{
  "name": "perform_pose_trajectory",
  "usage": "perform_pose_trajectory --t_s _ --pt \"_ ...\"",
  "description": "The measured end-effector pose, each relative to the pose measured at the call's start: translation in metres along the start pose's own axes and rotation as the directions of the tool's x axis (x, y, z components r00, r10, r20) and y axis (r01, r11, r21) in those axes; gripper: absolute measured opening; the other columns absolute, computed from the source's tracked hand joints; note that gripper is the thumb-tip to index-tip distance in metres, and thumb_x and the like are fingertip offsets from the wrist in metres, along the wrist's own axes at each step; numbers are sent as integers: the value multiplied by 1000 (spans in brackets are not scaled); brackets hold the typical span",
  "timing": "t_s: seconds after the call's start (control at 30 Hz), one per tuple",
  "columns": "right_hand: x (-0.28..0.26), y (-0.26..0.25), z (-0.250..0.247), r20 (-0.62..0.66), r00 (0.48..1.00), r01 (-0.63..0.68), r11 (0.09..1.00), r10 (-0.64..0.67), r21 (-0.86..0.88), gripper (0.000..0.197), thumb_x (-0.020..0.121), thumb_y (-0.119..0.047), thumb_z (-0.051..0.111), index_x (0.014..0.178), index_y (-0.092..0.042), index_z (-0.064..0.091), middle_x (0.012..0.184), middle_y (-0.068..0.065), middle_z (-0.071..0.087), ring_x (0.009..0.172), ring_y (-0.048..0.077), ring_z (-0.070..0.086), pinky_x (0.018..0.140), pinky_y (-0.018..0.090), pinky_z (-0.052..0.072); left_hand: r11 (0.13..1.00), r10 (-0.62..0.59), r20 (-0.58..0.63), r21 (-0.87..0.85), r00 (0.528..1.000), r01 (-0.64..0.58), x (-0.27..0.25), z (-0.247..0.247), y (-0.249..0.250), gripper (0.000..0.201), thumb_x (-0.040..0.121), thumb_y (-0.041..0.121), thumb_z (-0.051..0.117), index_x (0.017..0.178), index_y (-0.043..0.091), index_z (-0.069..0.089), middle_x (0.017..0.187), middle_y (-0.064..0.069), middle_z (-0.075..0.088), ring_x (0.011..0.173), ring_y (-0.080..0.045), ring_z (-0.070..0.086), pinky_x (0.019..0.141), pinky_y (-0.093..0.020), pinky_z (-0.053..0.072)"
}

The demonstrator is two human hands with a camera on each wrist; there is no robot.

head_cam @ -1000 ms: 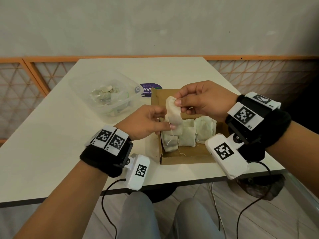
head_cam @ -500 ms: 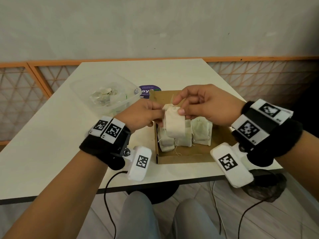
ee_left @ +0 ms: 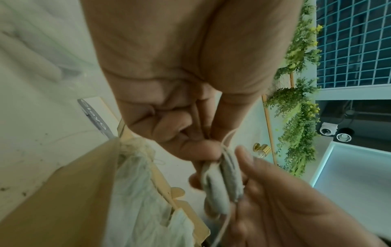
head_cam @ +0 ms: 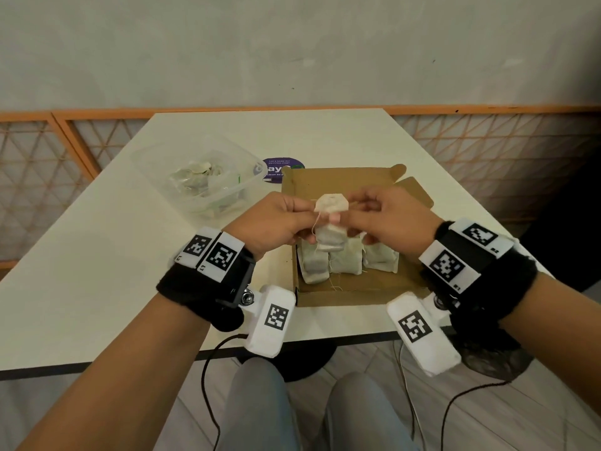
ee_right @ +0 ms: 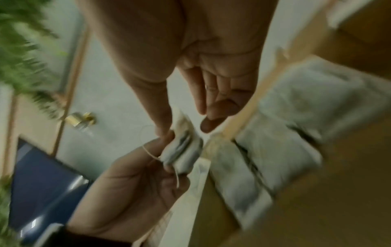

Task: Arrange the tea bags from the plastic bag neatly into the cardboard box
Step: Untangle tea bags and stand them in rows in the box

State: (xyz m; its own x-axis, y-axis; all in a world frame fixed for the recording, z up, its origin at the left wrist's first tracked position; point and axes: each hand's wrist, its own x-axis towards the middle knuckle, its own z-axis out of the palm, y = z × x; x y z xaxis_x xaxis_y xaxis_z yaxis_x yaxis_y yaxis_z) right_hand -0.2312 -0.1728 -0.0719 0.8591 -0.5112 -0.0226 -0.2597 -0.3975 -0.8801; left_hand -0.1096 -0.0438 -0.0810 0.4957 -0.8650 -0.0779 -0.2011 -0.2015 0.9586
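Observation:
A pale tea bag [head_cam: 329, 222] with a thin string hangs above the left side of the open cardboard box [head_cam: 357, 296]. My left hand [head_cam: 286, 219] pinches its upper left edge and my right hand [head_cam: 374, 216] pinches its upper right, thumb on the front. The left wrist view shows the tea bag [ee_left: 222, 182] edge-on between both hands' fingertips. The right wrist view is blurred, with the tea bag [ee_right: 182, 148] held at its centre. Several tea bags [head_cam: 346, 263] stand side by side in the box. Behind and to the left, a clear plastic tub [head_cam: 156, 157] holds the plastic bag [head_cam: 198, 177] with more tea bags.
The box sits near the front edge of a white table [head_cam: 97, 271], its lid flap [head_cam: 413, 193] open toward the back right. A round purple sticker [head_cam: 283, 169] lies behind the box. Orange lattice railing [head_cam: 42, 177] borders the table on both sides.
The tea bag has come nearer and now hangs by its top between both hands. My right hand moved from above it to its right side.

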Motion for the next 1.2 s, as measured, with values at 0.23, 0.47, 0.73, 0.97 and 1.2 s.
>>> perform_pose_trajectory --t_s 0.23,0.47,0.73,0.97,1.2 --pt "-7 26 17 85 979 -199 968 187 154 15 74 -12 75 73 -1 66 56 2 60 51 12 47 48 16 38 983 -84 -60 -169 995 73 -3 6 -12 9 89 17 63 94 13 69 66 4 62 52 -4 56 53 -15 48" --pt "-7 26 32 198 959 -171 970 205 -174 9 74 -17 76 76 -8 72 60 1 63 40 0 47 54 16 42 942 -279 -147 -236 949 240 -11 1 -41 32 88 6 63 118 11 52 71 -5 54 59 -14 52 55 -21 52" --pt "-1 18 49 70 954 -288 956 291 -57 28 76 -4 74 97 -5 56 63 9 63 39 6 56 42 17 47 947 -251 -120 -235 961 218 -11 0 -48 41 86 4 65 125 6 51 69 -7 53 60 -15 52 64 -27 53" --pt "-31 20 38 39 991 -116 973 126 -197 14 77 -22 74 83 -16 62 72 -1 63 64 7 59 59 17 46 944 -234 -125 -268 964 195 -10 -1 -55 42 86 6 65 127 7 52 70 -6 54 59 -14 53 64 -28 54" --pt "-22 21 22 18 985 -165 969 171 -182 13 91 -22 56 93 -15 67 77 0 65 65 9 59 61 18 51 920 -246 -112 -340 963 195 -8 2 -58 34 88 8 64 120 14 55 80 -7 58 64 -15 56 60 -26 55"
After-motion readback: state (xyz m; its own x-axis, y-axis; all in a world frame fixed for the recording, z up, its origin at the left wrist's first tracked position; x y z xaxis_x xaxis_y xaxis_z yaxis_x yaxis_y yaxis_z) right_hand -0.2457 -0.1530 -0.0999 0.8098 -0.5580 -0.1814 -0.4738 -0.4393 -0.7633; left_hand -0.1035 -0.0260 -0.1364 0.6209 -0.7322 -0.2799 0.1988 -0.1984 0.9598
